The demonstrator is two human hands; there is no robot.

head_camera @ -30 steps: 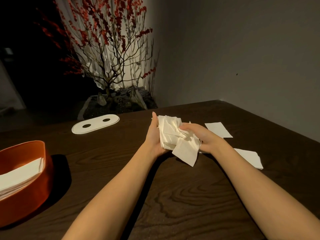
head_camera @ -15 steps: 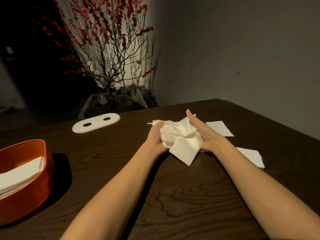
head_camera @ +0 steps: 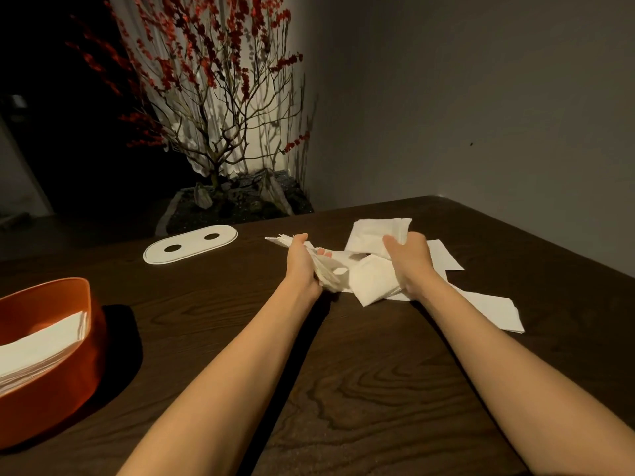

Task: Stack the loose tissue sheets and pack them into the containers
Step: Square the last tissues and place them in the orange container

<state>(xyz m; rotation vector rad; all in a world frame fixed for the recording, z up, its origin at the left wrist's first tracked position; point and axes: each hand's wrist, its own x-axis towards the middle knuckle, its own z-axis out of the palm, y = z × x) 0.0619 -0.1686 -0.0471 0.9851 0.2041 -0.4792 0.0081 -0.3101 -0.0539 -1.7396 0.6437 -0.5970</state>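
Tissues [head_camera: 369, 280] that we held bunched between both palms half a second ago now split apart: our left hand [head_camera: 302, 266] grips a fanned sheaf, our right hand [head_camera: 409, 255] clutches another wad above the bench [head_camera: 343, 389]. Squaring is unfinished; sheets look crumpled, misaligned, far from the orange container [head_camera: 51, 389].

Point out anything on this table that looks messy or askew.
The white tissue bundle held between the left hand and right hand is uneven, with sheets fanned and sticking out at different angles. Loose white tissue sheets lie scattered behind the right forearm, while the orange plastic container holds a neat stack.
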